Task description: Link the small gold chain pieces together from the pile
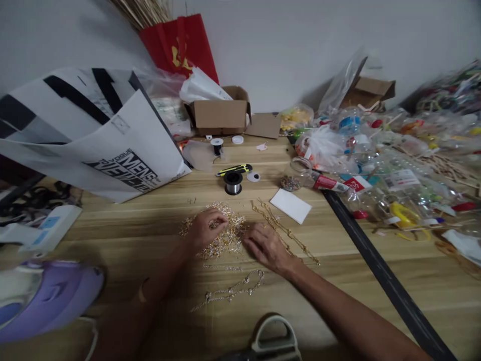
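Note:
A loose heap of small gold and silver bead-like pieces [233,241] lies on the wooden table. Over its upper part is my left hand [206,229], thumb and forefinger pinched together; whatever they hold is too small to make out. At the heap's right edge, my right hand [267,246] rests with fingers curled and closed, their tips partly hidden. A gold chain [289,233] runs beside and partly behind the right hand. Nearer to me lie a looped silver chain [235,291] and a short chain piece [222,267].
Behind the heap are a wire spool [233,184], a yellow-black utility knife [236,169] and a white card [291,205]. Plastic bottles [398,180] crowd the right. A large paper bag [150,145] and a purple iron [52,296] stand left. A grey handle [276,336] is at the front.

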The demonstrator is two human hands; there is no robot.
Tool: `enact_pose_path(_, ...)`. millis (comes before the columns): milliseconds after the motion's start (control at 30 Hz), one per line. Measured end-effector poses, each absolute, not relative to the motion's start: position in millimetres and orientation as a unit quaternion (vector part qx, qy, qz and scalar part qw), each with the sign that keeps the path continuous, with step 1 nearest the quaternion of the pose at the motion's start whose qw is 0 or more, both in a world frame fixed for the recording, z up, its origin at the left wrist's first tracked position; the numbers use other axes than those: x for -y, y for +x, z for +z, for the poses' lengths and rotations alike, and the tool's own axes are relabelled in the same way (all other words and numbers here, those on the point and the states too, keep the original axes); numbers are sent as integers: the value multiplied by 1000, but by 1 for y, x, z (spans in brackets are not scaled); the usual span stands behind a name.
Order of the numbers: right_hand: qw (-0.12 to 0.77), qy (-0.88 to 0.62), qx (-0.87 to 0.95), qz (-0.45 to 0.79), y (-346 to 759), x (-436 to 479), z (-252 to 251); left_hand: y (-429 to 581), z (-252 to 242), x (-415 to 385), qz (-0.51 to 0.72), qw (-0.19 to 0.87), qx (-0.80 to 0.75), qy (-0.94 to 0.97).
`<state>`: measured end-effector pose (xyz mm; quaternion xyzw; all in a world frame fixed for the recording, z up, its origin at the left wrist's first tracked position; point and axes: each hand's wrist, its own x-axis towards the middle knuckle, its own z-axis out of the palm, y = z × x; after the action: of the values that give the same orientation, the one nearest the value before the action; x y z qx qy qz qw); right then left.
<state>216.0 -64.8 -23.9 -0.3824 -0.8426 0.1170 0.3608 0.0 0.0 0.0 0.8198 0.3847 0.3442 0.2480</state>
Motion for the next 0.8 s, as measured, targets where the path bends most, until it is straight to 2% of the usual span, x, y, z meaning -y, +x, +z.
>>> enact_pose_path(167, 373, -378, 839, 121, 216, 66, -23, 13, 2, 15, 329, 425, -426, 728)
enact_pose_path(267, 386, -374, 836, 113, 216, 66, -23, 17, 1, 20, 324, 491, -436, 681)
enact_pose_path(800, 407, -354, 835, 110, 216, 67, -21, 22, 0, 23, 298, 538, -418, 668)
